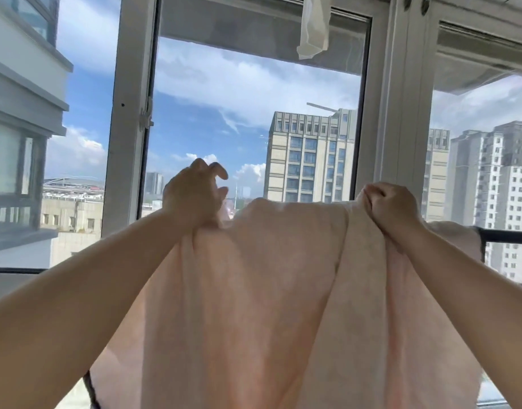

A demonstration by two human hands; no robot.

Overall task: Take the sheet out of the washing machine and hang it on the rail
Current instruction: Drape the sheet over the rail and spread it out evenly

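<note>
A pale pink sheet (268, 290) is held up in front of the window and fills the lower middle of the view. My right hand (392, 205) grips its top edge in a fist. My left hand (194, 196) is at the sheet's upper left corner, where the cloth bunches under the heel of the hand; its upper fingers are curled and free in the air. A black rail (507, 234) runs behind the sheet, and part of the cloth lies over it to the right of my right hand. The washing machine is out of view.
White window frames (130, 113) stand just beyond the rail, with high-rise buildings outside. A white cloth or bag (312, 28) hangs from the top of the frame. The rail's left stretch (15, 270) shows at the lower left.
</note>
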